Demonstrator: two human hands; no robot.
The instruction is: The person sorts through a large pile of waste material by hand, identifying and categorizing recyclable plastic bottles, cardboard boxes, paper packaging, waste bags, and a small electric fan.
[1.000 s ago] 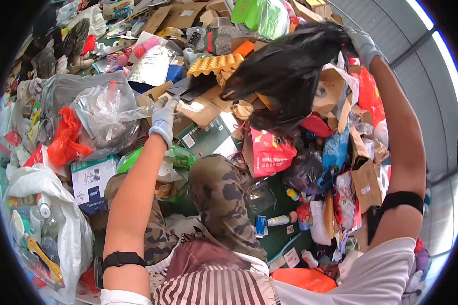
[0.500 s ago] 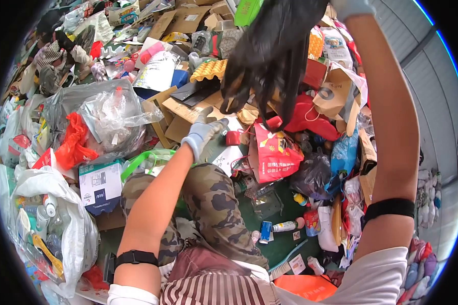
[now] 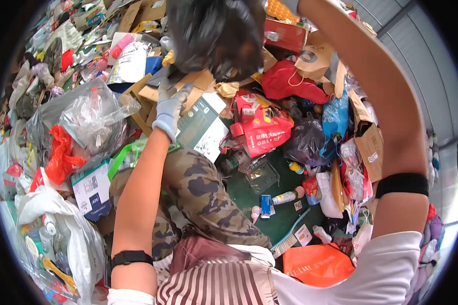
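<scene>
A black plastic bag (image 3: 216, 38), smeared by motion, hangs at the top centre. My left hand (image 3: 170, 109), in a grey-blue glove, is just below and left of the bag with its fingers apart, over cardboard. Only a sliver of my gloved right hand (image 3: 291, 5) shows at the top edge, right of the bag; its fingers are hidden. Beneath the bag are a flattened green and white box (image 3: 201, 124) and a crumpled tan paper piece (image 3: 227, 89).
Mixed waste surrounds my camouflage-covered knees. A white sack of bottles (image 3: 84, 244) is at lower left, a clear bag (image 3: 94, 119) at left. Red bags (image 3: 267, 134), a dark bag (image 3: 306, 140) and an orange bag (image 3: 318, 264) lie to the right.
The black bag and my right hand have moved left, and the bag looks more bunched. My left hand has moved up and left. The view has shifted, showing more of the orange bag.
</scene>
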